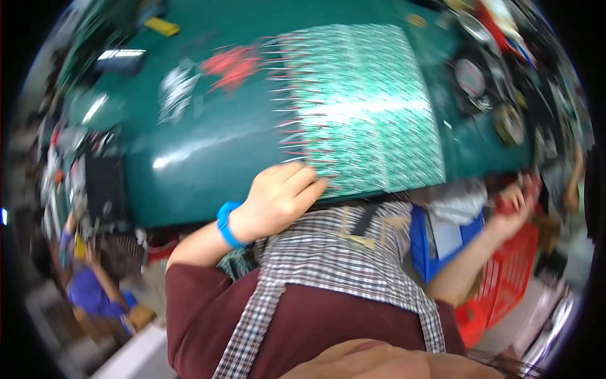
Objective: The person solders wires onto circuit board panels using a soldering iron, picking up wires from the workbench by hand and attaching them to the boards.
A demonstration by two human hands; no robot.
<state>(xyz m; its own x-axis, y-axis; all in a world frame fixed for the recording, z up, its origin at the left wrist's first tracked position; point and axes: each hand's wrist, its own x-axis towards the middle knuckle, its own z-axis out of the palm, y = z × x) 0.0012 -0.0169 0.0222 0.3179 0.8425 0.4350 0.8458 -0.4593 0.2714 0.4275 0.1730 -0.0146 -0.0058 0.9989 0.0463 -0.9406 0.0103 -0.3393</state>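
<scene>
- Your left hand [281, 194] was the nearer hand, its fingertips at the near left corner of the green-and-white bundle [369, 114], blurred by motion.
- Its fingers were bent and drawn together; whether they were pinching a lead or only resting on the corner could not be told.
- A blue wristband [227, 224] sat just behind that grip, on your own wrist.
- The red and pale leads [297, 114] began at the fingertips and ran on beyond them in a row, sticking out leftward from the bundle's left edge.
- The bundle lay flat on the green table [208, 183], ahead of the grip and to its right; its long axis pointed away from your body, with the leads set roughly crosswise to it.
- A blue bin [418, 246] stood to the right of the grip and nearer your body, below the table edge.
- A red pile [232, 66] of small pieces lay ahead and to the left of the grip, well apart from your fingers.
- A white pile [178, 88] lay farther left, beside the red one.
- Your right hand [512, 205] was well to the right of the grip, off the bundle, beside something reddish; whether it was holding that could not be told.
- A tape roll [508, 124] lay far right of the grip, past the bundle.
</scene>
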